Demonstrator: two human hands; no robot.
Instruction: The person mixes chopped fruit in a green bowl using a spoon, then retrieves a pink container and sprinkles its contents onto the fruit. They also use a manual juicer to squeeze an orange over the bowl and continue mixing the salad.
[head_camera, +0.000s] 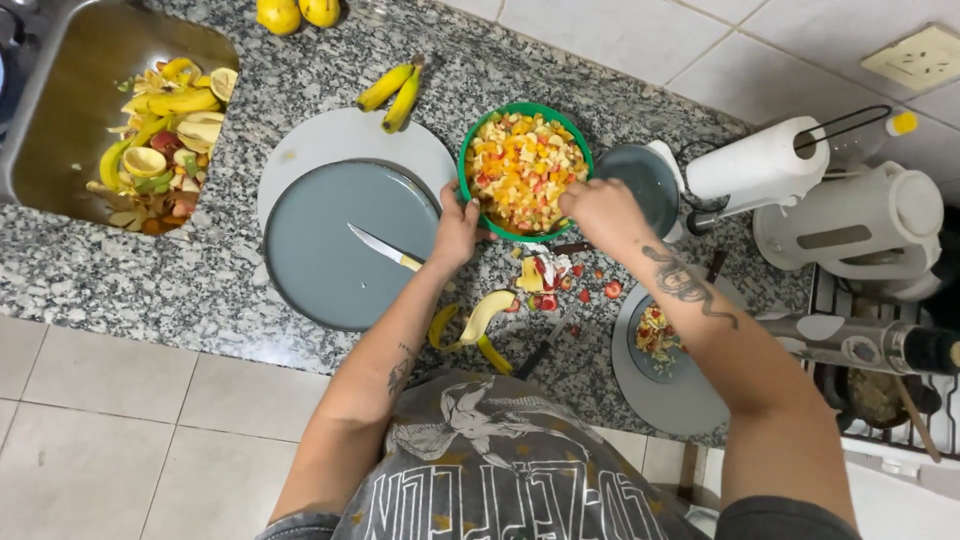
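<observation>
left hand (457, 228) pinches the green bowl (468, 150) rim at seven o'clock; right hand (598, 208), fingers seemingly curled, at four o'clock

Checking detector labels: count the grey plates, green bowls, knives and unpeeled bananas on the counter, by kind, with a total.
Grey plates: 3 (large, small behind the bowl, small at right)
Green bowl: 1
Knives: 2 ()
Unpeeled bananas: 2
Total: 8
</observation>
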